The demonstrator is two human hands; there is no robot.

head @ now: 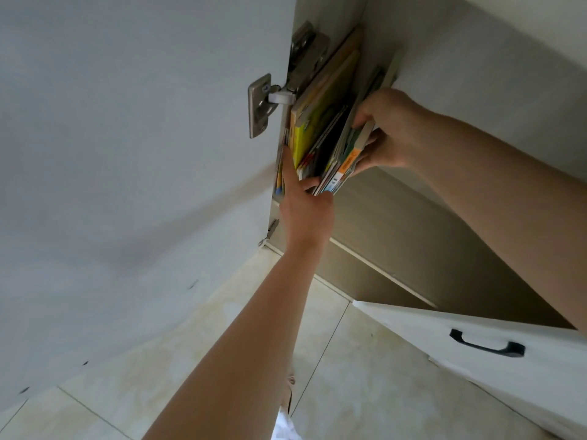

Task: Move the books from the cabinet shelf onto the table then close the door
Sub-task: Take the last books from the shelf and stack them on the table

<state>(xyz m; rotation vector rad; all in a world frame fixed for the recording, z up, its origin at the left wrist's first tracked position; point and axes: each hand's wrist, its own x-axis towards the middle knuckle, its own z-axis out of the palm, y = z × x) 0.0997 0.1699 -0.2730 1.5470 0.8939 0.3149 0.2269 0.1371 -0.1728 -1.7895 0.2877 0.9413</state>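
Note:
A row of thin, colourful books (320,122) stands on the cabinet shelf, with a yellow-green one on the left and an orange-spined bundle (347,166) on the right. My right hand (386,131) is closed around that right-hand bundle, thumb on top and fingers beneath. My left hand (306,211) reaches up from below, its index finger stretched along the left side of the stack and its other fingers curled under the books' lower edges. The open white cabinet door (127,154) fills the left side of the view. The table is out of sight.
A metal hinge (262,106) joins the open door to the cabinet frame right beside the books. Lower right, another white door with a black handle (486,344) stands ajar. Below lie a brown lower shelf (413,236) and beige floor tiles (349,376).

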